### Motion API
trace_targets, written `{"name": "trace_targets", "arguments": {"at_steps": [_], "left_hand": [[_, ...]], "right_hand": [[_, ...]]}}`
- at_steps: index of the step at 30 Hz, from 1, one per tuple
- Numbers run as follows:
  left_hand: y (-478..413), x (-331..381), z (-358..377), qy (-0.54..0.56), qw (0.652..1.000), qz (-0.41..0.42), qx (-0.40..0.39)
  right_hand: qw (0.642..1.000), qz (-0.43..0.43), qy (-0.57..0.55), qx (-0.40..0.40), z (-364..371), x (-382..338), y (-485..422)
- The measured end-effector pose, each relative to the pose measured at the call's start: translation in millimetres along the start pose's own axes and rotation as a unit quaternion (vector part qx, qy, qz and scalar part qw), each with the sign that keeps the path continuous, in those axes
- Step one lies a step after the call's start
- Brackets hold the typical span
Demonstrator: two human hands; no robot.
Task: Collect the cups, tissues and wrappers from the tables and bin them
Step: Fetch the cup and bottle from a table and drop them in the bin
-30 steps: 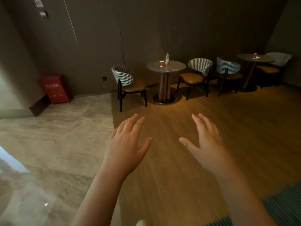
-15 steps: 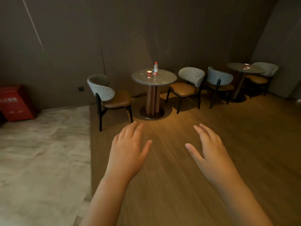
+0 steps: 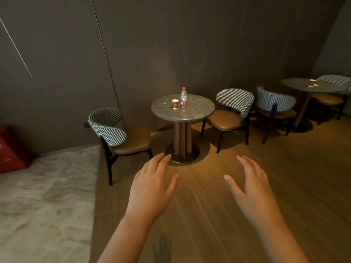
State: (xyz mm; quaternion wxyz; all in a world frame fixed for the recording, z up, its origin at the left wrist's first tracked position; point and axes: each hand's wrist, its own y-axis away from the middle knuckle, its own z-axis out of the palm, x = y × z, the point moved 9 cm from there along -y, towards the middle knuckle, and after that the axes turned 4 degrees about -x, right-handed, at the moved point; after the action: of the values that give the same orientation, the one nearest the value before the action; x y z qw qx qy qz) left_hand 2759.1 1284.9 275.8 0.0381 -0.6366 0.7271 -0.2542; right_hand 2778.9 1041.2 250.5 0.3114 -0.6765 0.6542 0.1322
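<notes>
The red paper cup (image 3: 175, 104) I'm after stands upright on the near round table (image 3: 191, 115), toward its far-left part. It is just beside a plastic bottle (image 3: 183, 97) with a red cap, and the 2 look narrowly apart. A 2nd cup (image 3: 311, 82) sits on the far table (image 3: 292, 85) at the right, with something pale and flat beside it that is too small to name. My left hand (image 3: 152, 188) and right hand (image 3: 254, 190) are both held out over the wood floor, fingers straight and spread, holding nothing, well short of the table. I judge the step in hand to be the approach to the near table. To do it well I'd come in between the left checked chair (image 3: 112, 128) and the right checked chair (image 3: 233, 109). Then I'd reach over the front rim and take the cup round its middle from the left, clear of the bottle. It may hold liquid, so I'd keep it level. I see no bin from here
</notes>
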Motion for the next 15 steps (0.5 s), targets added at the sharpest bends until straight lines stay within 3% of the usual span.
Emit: {"name": "trace_targets", "arguments": {"at_steps": [7,15], "left_hand": [[-140.7,-74.6,47.0,0.001,0.999,-0.048,0.019],[-315.2,-185.2,150.1,0.022,0.998,-0.064,0.009]], "right_hand": [[0.998,-0.045,-0.033,-0.024,70.9,-19.0,-185.5],[0.997,-0.071,-0.022,-0.036,182.1,-29.1,-384.5]]}}
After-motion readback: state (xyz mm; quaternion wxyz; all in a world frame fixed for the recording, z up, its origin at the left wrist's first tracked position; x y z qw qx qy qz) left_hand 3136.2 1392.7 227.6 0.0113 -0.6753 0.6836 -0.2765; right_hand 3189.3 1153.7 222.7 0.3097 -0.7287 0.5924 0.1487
